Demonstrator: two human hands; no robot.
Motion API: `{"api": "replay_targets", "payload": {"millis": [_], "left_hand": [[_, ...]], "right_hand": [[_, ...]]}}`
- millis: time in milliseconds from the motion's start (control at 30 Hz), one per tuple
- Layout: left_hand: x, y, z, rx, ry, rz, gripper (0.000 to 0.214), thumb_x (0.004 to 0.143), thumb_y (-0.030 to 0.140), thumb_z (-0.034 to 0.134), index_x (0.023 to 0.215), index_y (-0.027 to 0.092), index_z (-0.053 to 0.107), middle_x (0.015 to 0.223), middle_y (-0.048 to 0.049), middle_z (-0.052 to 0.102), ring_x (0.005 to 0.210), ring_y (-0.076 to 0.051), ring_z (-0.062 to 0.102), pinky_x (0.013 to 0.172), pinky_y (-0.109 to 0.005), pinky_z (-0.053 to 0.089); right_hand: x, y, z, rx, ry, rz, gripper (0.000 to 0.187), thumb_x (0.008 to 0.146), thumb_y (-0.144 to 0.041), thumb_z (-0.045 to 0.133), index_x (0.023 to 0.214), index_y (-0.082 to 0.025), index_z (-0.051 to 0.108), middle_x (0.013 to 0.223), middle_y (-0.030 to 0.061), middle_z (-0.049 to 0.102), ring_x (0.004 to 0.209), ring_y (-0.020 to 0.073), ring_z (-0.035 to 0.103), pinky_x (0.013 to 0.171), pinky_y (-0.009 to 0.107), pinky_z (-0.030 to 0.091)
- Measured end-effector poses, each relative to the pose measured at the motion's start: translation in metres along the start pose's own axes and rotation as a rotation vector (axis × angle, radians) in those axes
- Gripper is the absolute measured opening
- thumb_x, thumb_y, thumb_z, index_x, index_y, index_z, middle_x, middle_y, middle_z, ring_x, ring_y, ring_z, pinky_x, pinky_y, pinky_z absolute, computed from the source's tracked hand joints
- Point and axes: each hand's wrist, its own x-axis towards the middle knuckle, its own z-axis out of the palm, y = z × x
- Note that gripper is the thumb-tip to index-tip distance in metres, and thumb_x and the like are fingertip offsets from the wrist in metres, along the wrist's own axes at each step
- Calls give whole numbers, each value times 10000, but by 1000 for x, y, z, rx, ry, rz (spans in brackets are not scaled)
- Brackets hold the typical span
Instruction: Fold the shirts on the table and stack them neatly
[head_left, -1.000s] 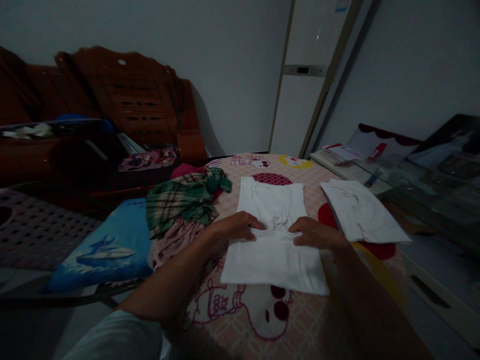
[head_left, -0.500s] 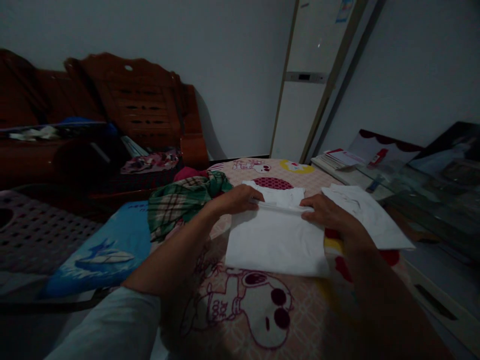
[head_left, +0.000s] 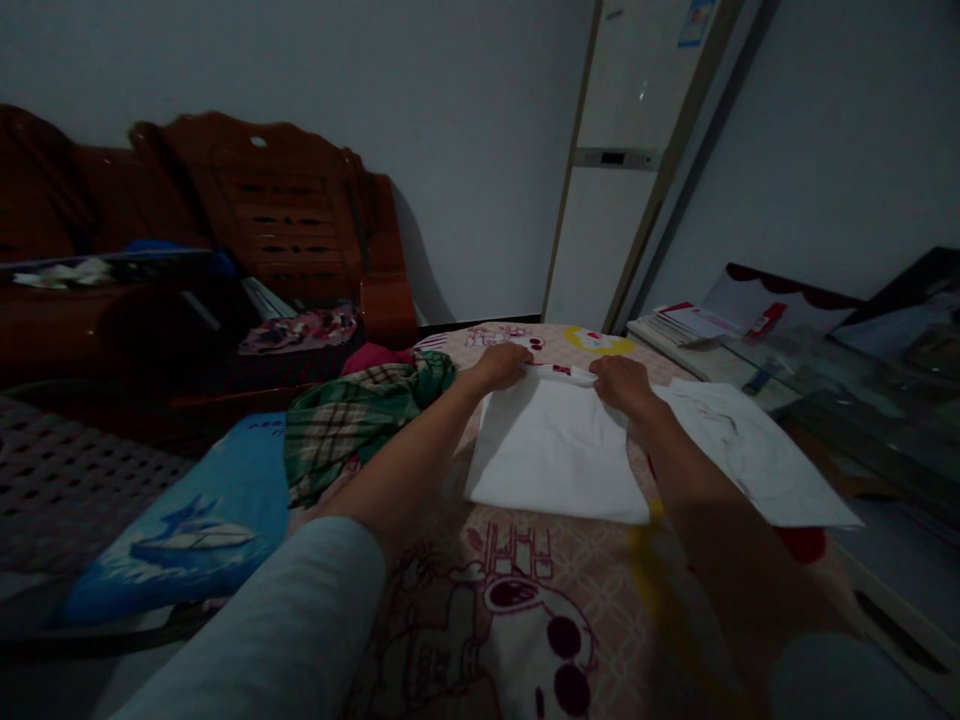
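A white T-shirt point(head_left: 559, 445), folded into a rough rectangle, lies on a pink patterned cloth point(head_left: 600, 580) with cartoon figures. At its far left corner, my left hand point(head_left: 505, 366) is closed on the fabric. My right hand point(head_left: 621, 382) grips the far right corner, fingers curled over the edge. Between the hands the far edge runs slightly slack, with a small dark red patch showing there. Just right of my right forearm lies a second folded white garment point(head_left: 757, 450).
On the left are a crumpled green plaid cloth point(head_left: 360, 410) and a blue cushion point(head_left: 217, 520) with a surfboard print. A wooden bench point(head_left: 277, 215) stands behind. A glass-topped table point(head_left: 847, 390) with papers is at the right, and a tall white cabinet unit point(head_left: 607, 220) at the back.
Both hands have moved away from me, carrying the shirt's folded edge over its neckline to the far end. The collar area seen before is now covered.
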Motion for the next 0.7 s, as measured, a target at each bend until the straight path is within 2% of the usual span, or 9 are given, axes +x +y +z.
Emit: {"api": "replay_targets", "payload": {"millis": [133,300,400,500,567,633,700], "left_hand": [[17,-6,9,33,-35,2,357,848,164,528,1169,168,683,1186,-135,679,1137,-271,614,915,-327,479],[21,-5,35,26,-16,-86,386,865,139,493,1214,155,656,1182,-144,675,1117,-266,623,933,-346,474],[11,3,49,24,89,-112,386,886,129,479,1244,136,623,1232,-143,650,1171,-258,591,1041,-394,411],[-6,13,62,-87,157,-51,423,896,172,512,1315,140,563,1312,-131,610,1229,-232,555,1071,-365,405],[-21,18,71,-171,109,30,468,927,265,511,1379,145,505,1378,-135,567,1273,-224,529,1068,-351,419],[-35,20,80,-193,53,97,520,966,364,456,1448,171,430,1472,-139,479,1360,-242,447,1116,-405,371],[-45,21,86,-168,9,108,535,990,413,393,1483,206,380,1537,-135,391,1430,-262,347,1156,-474,293]], "right_hand": [[17,-2,13,-14,-13,2,321,859,-100,468,1093,-150,682,1158,152,684,1112,275,613,855,323,454],[24,-9,46,11,3,21,369,899,-94,406,1184,-117,639,1171,180,668,1137,280,590,941,371,424],[16,-13,62,27,54,18,408,918,-103,374,1255,-100,604,1231,205,634,1167,298,553,1010,420,383],[-1,-18,74,79,154,-10,444,938,-149,376,1350,-106,537,1423,202,506,1294,312,450,1095,452,312],[-14,-22,83,139,128,-44,463,967,-238,384,1401,-116,491,1486,182,452,1353,300,409,1123,443,299],[-24,-25,94,200,56,-67,507,990,-342,374,1445,-129,443,1507,168,435,1384,284,396,1133,432,308],[-30,-26,102,241,14,-67,532,1001,-389,355,1469,-141,412,1533,152,402,1415,271,366,1150,428,294]]}}
